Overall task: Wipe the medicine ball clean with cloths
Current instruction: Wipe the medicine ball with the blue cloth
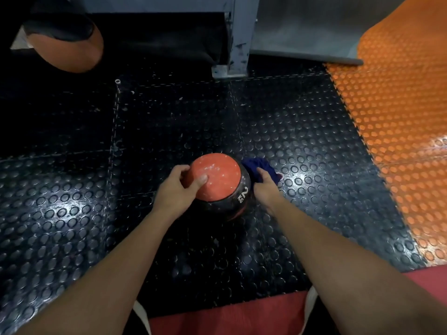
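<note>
A medicine ball rests on the black studded floor mat, its orange top speckled with white marks and its black side marked "2 KG". My left hand grips the ball's left side, thumb lying on the orange panel. Against the ball's right side, my right hand presses a crumpled dark blue cloth. The cloth bunches between my fingers and the ball, partly hidden by the hand.
Black studded floor tiles surround the ball. An orange studded mat runs along the right. A grey metal frame post stands behind. Another orange and black ball lies at the far left. My red shorts show at the bottom.
</note>
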